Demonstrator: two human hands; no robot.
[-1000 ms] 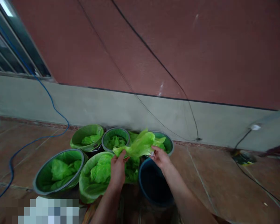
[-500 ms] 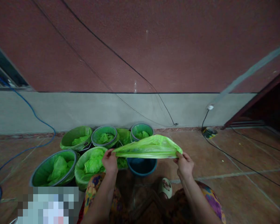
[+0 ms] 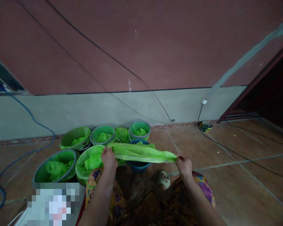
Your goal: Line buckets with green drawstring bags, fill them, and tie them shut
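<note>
Stretched sideways between my hands is a thin bright-green plastic bag [image 3: 143,153]. My left hand [image 3: 108,160] pinches its left end, and my right hand [image 3: 185,166] grips the right end. Beneath the bag stands a blue bucket [image 3: 139,167], partly hidden by it. Several buckets with green bags inside stand to the left, among them a wide one [image 3: 77,172] beside my left hand and a grey-rimmed one [image 3: 72,152] farther left. Behind the bag, another lined bucket [image 3: 129,127] is close to the wall.
A blue hose [image 3: 25,153] curves over the tiled floor at left. A black cable [image 3: 238,165] crosses the floor at right, near a small dark tin [image 3: 205,126]. A slippered foot [image 3: 163,179] rests below the bag. Something pixelated [image 3: 54,204] lies at lower left.
The bag has gone from puffed up to flatter and narrower, its right end slightly lower. Both hands still hold its ends. The view has shifted a little.
</note>
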